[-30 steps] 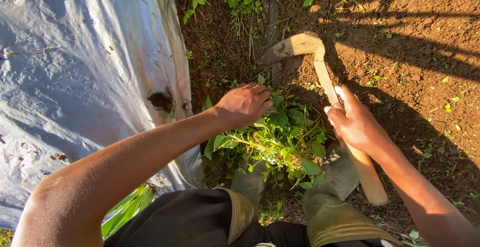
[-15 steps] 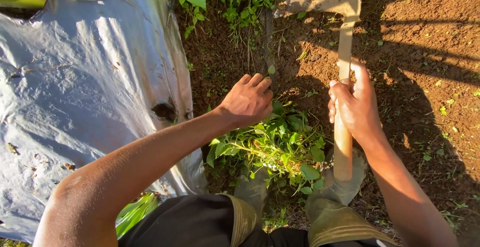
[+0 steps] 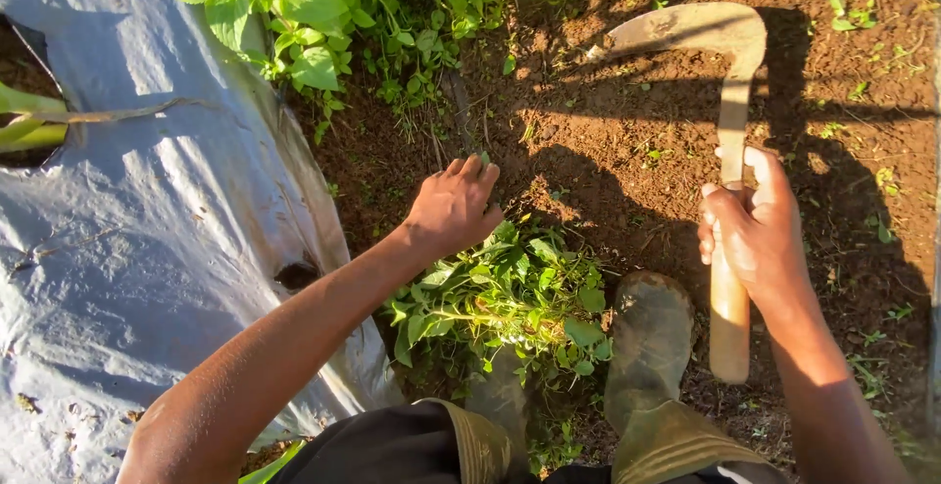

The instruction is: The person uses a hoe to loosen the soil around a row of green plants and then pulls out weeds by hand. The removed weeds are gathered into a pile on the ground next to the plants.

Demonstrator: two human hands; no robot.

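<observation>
the right hand (image 3: 755, 234) is wrapped tight around the pale wooden handle of a sickle (image 3: 727, 151), fingers curled fully closed about the upper part of the grip, thumb raised along it. the handle stands nearly upright in the view, its butt end hanging below the fist near the muddy rubber boot (image 3: 649, 332), and the curved, dirt-caked blade hooks over to the left at the top, lying above bare reddish-brown soil (image 3: 608, 141). the left hand (image 3: 453, 205) reaches forward and down to the ground, palm down, fingers loosely bent and close together with the tips at a small green sprout in the soil; whether they actually pinch it cannot be told. just below that hand, partly touching the wrist, lies a heap of cut green weeds (image 3: 510, 303), resting between the left forearm and the boot. to the left a sheet of silvery-white plastic mulch (image 3: 127, 229) covers a raised bed, with a small dark hole near its edge. standing leafy weeds (image 3: 314, 14) grow along the mulch edge above the left hand, well apart from the sickle blade.
</observation>
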